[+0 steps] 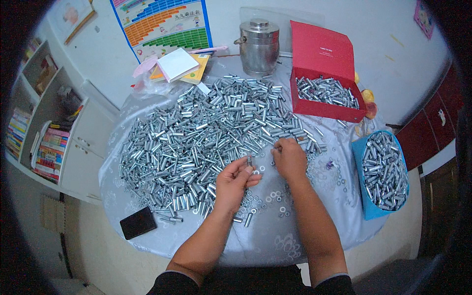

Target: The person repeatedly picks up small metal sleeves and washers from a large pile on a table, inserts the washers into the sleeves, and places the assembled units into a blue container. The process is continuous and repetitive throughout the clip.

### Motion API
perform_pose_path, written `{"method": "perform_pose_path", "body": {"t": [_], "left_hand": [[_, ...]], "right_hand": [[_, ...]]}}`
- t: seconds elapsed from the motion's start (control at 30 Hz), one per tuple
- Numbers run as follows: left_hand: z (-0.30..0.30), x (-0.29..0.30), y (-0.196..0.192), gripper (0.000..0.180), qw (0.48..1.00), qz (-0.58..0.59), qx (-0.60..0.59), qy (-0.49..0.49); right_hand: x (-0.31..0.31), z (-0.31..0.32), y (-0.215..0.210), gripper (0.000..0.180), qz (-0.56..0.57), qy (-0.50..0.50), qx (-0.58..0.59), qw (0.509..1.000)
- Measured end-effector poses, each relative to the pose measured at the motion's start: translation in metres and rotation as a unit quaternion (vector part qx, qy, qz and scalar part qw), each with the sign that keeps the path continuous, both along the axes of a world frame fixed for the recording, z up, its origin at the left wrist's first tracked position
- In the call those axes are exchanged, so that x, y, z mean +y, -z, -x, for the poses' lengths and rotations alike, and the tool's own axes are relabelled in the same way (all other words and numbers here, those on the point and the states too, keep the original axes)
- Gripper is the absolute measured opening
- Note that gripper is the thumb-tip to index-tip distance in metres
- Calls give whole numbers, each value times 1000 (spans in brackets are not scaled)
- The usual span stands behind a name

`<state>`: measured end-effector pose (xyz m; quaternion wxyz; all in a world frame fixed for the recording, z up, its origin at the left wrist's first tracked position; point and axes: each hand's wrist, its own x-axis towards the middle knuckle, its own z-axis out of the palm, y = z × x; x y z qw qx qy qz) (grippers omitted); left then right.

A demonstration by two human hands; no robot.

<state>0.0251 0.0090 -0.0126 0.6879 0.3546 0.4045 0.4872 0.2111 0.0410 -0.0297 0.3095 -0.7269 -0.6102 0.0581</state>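
A big heap of short silver metal tubes (206,132) covers the far half of a round table (275,241) with a pale cloth. My left hand (235,183) pinches one small metal tube (249,161) upright between thumb and fingers. My right hand (290,158) rests knuckles-up at the heap's near right edge, fingertips curled down among the tubes; what it grips is hidden. Small metal washers (275,196) lie scattered on the cloth just in front of both hands.
A red box (322,105) with open lid and a blue box (366,196) at the right both hold tubes. A steel lidded pot (258,46) and notepads (179,64) stand at the back. A black phone (138,222) lies near left. Bookshelves stand at the left.
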Motion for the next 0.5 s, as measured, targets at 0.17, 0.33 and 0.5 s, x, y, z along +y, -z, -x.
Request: {"method": "perform_pose_path", "body": {"t": [0.17,0.33,0.5], "left_hand": [[-1,0,2,31,996,-49,79,10],[-3,-3,3,28,993,-67,85,39],[-6,-6,0,26,987,-88,114,73]], "right_hand": [[2,-2,-4,18,19,-42,111,993],[-38,15,-40,13,71,-75,540,835],[-51,18,-40,11,47,-64,558,826]]}}
